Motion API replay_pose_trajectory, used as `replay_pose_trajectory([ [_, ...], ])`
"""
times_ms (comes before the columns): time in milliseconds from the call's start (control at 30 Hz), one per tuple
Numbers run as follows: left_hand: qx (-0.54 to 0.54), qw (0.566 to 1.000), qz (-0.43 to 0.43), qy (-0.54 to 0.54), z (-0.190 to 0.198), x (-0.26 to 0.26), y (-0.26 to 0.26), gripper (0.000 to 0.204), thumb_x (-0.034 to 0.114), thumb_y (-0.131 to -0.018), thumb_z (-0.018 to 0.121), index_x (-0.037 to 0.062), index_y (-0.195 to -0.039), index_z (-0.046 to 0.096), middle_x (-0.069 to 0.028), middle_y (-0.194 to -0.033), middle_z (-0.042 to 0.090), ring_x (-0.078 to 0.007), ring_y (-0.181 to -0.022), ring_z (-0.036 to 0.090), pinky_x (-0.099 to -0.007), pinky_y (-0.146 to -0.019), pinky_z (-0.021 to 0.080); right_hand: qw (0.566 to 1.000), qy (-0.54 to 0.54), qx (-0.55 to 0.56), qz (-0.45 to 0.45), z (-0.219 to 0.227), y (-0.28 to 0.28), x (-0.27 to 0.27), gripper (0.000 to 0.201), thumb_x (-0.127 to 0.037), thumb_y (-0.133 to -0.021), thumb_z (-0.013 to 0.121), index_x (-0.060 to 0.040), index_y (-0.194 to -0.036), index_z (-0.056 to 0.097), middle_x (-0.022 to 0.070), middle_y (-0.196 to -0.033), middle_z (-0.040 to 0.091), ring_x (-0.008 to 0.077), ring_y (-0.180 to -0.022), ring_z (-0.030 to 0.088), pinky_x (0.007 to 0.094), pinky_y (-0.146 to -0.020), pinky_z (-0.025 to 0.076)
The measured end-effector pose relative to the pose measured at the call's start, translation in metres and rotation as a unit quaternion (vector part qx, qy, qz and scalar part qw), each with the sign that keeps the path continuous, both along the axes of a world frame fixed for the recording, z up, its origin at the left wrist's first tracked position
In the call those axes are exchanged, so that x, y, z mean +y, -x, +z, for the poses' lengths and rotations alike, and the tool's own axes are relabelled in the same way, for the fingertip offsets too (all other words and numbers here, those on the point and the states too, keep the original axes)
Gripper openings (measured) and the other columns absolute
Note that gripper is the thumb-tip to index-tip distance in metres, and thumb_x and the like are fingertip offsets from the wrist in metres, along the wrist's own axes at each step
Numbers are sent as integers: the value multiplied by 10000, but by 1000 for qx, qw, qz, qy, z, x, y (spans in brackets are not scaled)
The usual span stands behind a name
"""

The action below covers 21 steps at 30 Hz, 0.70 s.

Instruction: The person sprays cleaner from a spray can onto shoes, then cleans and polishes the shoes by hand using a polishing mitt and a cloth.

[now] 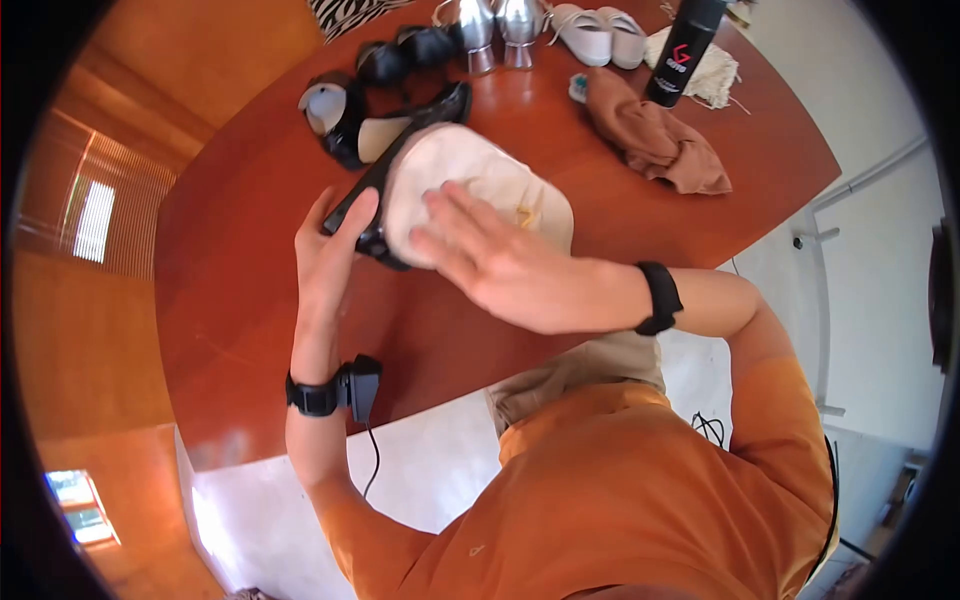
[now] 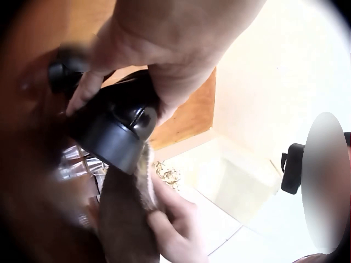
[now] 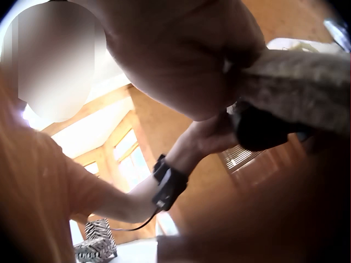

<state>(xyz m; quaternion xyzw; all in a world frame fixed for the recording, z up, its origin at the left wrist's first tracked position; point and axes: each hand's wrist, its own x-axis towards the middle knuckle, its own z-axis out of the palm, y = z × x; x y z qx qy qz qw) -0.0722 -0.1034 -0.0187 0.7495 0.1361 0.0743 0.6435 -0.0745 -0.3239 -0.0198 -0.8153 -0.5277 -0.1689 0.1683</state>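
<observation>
In the head view my left hand [image 1: 335, 245] grips a shiny black shoe [image 1: 365, 225] at its end, thumb on the near side. The left wrist view shows the black shoe's [image 2: 118, 126] dark, thick heel, with the fingers around it. My right hand [image 1: 510, 265] holds a cream cloth [image 1: 480, 165] with a small yellow mark, its fingers lying along the top face. The cloth's edge meets the shoe's side. From the left wrist view, the cloth's fuzzy rim [image 2: 145, 178] shows beside the right hand [image 2: 178, 224]. The right thumb is hidden in the head view.
Beyond the hands, black shoes [image 1: 380, 62], silver shoes [image 1: 480, 30] and white shoes [image 1: 598, 35] line the reddish table [image 1: 260, 300]. A brown cloth [image 1: 650, 140], a toothbrush [image 1: 578, 88], a black spray can [image 1: 685, 50] and a white stringy cloth [image 1: 715, 75] lie or stand at the far right.
</observation>
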Motion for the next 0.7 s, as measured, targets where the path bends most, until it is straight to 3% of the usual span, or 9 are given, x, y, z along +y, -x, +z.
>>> replay_pose_trajectory([
  [133,-33,998,-1,-61,4,-11,5,842,321,-701,766,-150,-1260,350,-213,-1036,581,-176,-911,582,-249,-780,462,991,-19,11,-134,-7,-52,-4,574,81,-622,550,135,-1170,387,355,-1186,393,479,-1155,382,437,-945,392],
  [267,-39,993,-12,-107,-2,-14,11,832,295,-712,758,-153,-1269,332,-212,-1038,587,-174,-912,585,-249,-789,464,983,-19,-44,-177,-28,-94,-14,557,78,-622,550,133,-1154,395,322,-1156,425,453,-1117,416,427,-919,404],
  [333,-57,989,-17,-136,-5,-11,11,824,280,-716,756,-153,-1271,327,-208,-1025,596,-173,-905,589,-248,-787,467,978,43,24,-202,-27,-97,-30,538,70,-631,545,126,-1148,405,295,-1127,451,429,-1087,438,418,-890,418],
  [367,-58,988,-29,-139,-7,-11,13,816,271,-712,758,-154,-1266,334,-199,-1008,605,-171,-899,592,-249,-782,470,977,25,95,-191,-22,-92,-42,512,65,-648,522,111,-1145,412,290,-1108,461,421,-1048,463,417,-874,423],
  [400,-58,987,-41,-142,-9,-10,14,809,261,-708,761,-155,-1261,342,-190,-991,615,-170,-892,595,-249,-777,473,977,29,95,-188,-18,-90,-46,512,65,-648,522,111,-1145,412,290,-1108,461,421,-1048,463,417,-874,423],
  [500,-76,981,-41,-172,-15,-8,16,779,253,-693,770,-153,-1234,384,-185,-980,626,-173,-892,602,-261,-775,481,974,-7,97,-205,-21,-96,-50,373,44,-689,470,104,-1057,483,297,-1001,527,422,-921,530,432,-815,445],
  [533,-72,981,-37,-176,-17,-7,18,779,253,-693,770,-153,-1234,384,-185,-980,626,-173,-892,602,-261,-775,481,967,-94,79,-223,-15,-98,-49,300,38,-706,450,98,-996,501,305,-903,562,432,-854,551,464,-776,445],
  [600,-79,971,-51,-220,-22,-8,20,735,253,-687,771,-150,-1198,429,-190,-995,628,-177,-899,610,-273,-789,481,949,-148,107,-256,4,-113,-48,257,37,-726,439,90,-973,489,310,-843,569,443,-803,556,483,-751,442],
  [700,-73,965,-59,-244,-24,-12,24,670,241,-686,766,-119,-1169,474,-200,-983,632,-202,-900,623,-283,-799,480,947,-175,43,-267,30,-124,-44,225,2,-731,503,137,-907,467,300,-814,575,438,-766,582,459,-661,496],
])
